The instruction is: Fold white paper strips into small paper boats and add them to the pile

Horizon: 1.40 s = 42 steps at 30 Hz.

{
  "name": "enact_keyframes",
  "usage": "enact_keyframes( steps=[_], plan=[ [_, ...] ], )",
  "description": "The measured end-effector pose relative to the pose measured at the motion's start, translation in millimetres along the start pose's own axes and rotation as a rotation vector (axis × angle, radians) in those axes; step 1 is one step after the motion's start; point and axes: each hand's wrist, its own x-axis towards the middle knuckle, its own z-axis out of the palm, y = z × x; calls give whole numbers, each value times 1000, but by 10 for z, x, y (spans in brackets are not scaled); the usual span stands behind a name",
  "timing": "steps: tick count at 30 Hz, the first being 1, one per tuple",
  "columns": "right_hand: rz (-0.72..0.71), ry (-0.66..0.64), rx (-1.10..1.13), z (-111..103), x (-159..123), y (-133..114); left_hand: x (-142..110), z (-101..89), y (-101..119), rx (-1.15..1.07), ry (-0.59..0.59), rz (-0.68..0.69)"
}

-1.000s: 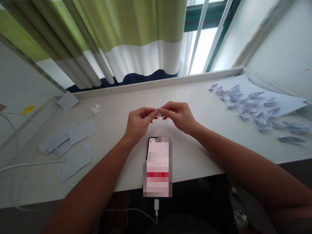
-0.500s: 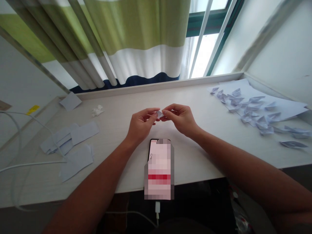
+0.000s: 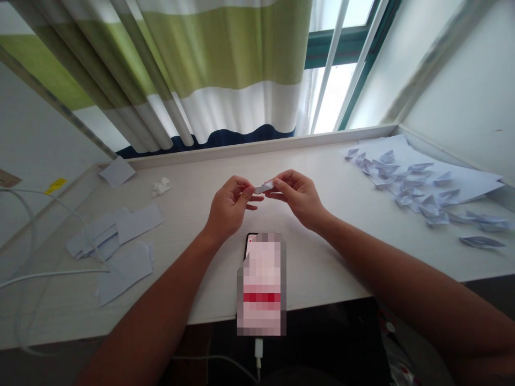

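Note:
Between my two hands is a small folded white paper (image 3: 264,187), held above the middle of the desk. My left hand (image 3: 232,206) pinches its left end between thumb and forefinger, the lower fingers slightly spread. At the right end, the thumb and forefinger of my right hand (image 3: 296,195) grip it. The paper looks long and narrow, with its ends partly hidden by my fingertips. A phone (image 3: 263,284) with a blurred-out screen is just below my hands at the desk's front edge.
Several folded paper boats (image 3: 418,187) lie at the right, many on large white sheets (image 3: 475,177). Loose paper pieces (image 3: 139,220) and a crumpled white scrap (image 3: 161,186) are on the left. White cables (image 3: 52,276) cross the left side; a charging plug (image 3: 258,348) hangs below the phone.
The folded paper has turned and now shows a longer, narrower side. My hands have drawn slightly apart, the left one shifting a little leftward. The view has tilted slightly.

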Motion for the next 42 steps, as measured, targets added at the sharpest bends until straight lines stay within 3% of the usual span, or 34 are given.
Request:
enact_keyframes(
  steps=[6,11,20,28,36,42],
  plan=[
    [-60,1,15,25,-15,1,-29,4,12,211,59,103],
    [-76,-50,17,10,-11,17,-44,26,-9,167,106,124],
    [-95,-88,16,-17,-15,36,-5,-46,-30,255,-40,286],
    [-60,-106,31,-35,-5,64,-16,-59,31,286,-18,361],
    [-115,-203,-127,-80,1,11,-3,-63,23,210,-16,270],
    [-185,-136,-156,-79,14,36,-8,-23,13,63,-7,111]
  ],
)
